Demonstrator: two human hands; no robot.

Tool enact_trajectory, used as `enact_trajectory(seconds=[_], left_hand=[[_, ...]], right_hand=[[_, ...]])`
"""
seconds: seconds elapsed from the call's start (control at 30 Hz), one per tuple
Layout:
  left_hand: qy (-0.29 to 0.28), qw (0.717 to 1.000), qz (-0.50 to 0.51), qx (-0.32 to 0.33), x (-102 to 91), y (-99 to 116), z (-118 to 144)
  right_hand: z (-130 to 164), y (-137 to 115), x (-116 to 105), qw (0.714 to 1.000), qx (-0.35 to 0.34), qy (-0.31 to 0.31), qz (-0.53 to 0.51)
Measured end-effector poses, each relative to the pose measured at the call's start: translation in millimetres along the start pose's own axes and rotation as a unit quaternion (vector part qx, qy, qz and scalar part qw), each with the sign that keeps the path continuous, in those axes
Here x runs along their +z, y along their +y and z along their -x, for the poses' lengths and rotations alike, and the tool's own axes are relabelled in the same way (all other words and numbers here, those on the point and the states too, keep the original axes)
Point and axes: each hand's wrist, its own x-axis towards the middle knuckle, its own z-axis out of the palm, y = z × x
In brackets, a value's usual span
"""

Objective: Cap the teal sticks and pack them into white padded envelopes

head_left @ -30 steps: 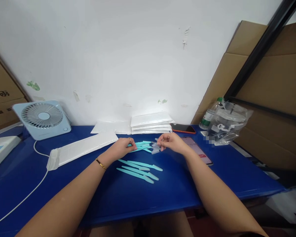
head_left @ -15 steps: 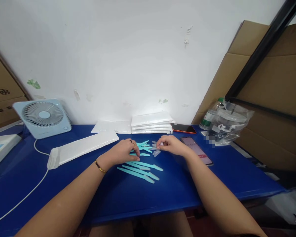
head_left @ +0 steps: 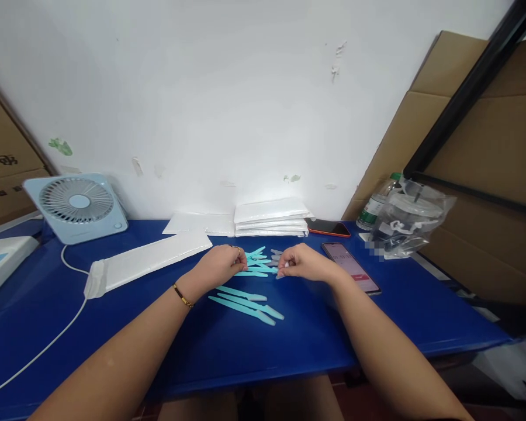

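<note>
So both hands are down on the blue table, close together near the middle. The left hand has its fingers curled and pinching the end of a slim turquoise plastic stick that runs off toward 3 o'clock. The right hand is curled too, thumb and fingers pressed together on the other end of that stick, where there's a small pale cap-like bit; can't really tell how it sits, too small. Gold bangle on the left wrist, ring on one finger.

Right behind the hands at 12 o'clock is a loose heap of the same turquoise sticks, crossed every which way, with a few clear little caps at its right edge. At 6 o'clock from the hands, three more sticks lie in a neat row, flat, thin, with paler rounded tips, nearly parallel.

Further out at 12 o'clock there's a stack of white padded envelopes by the wall. At 9 to 10 o'clock a long white bubble mailer lies flat, and past it a pale blue square desk fan with a white cable. At 3 o'clock a phone with lit screen lies flat, another dark phone behind it, then a crinkly clear plastic bag and a water bottle
</note>
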Motion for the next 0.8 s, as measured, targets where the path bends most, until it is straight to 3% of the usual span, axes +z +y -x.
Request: enact_trajectory(seconds=[0.17, 0.27, 0.37, 0.43, 0.5, 0.57, 0.67, 0.8], left_hand=[[0.012, 0.999, -0.036, -0.033, -0.8, -14.9, -3.0], [0.013, 1.0, -0.004, -0.014, -3.6, -13.7, -0.2], [-0.071, 0.996, 0.035, 0.038, -6.9, -4.3, 5.7], [-0.138, 0.988, 0.051, 0.043, -6.5, 0.1, 8.6], [-0.169, 0.983, 0.057, 0.034, -3.1, 1.2, 9.1], [-0.158, 0.986, 0.053, 0.028, 1.8, 0.7, 7.2], [-0.089, 0.995, 0.035, 0.019, 7.6, 1.1, 2.1], [-0.015, 1.0, 0.003, 0.018, 8.7, 0.0, -6.0]], right_hand=[[-2.2, 10.9, -5.1, 0.999, 0.027, 0.044, 0.011], [-4.2, 12.6, -6.2, 0.994, 0.034, 0.098, 0.02], [-3.8, 7.5, -5.2, 0.992, 0.013, 0.123, 0.037], [-1.7, 1.0, -3.6, 0.993, -0.007, 0.113, 0.02], [0.7, -7.0, -0.6, 0.996, -0.023, 0.084, -0.01], [2.0, -15.4, 4.4, 0.998, -0.029, 0.042, -0.034], [-0.3, -24.4, 14.6, 0.998, -0.033, -0.01, -0.06], [-8.1, -19.8, 22.5, 0.995, -0.016, 0.02, -0.101]])
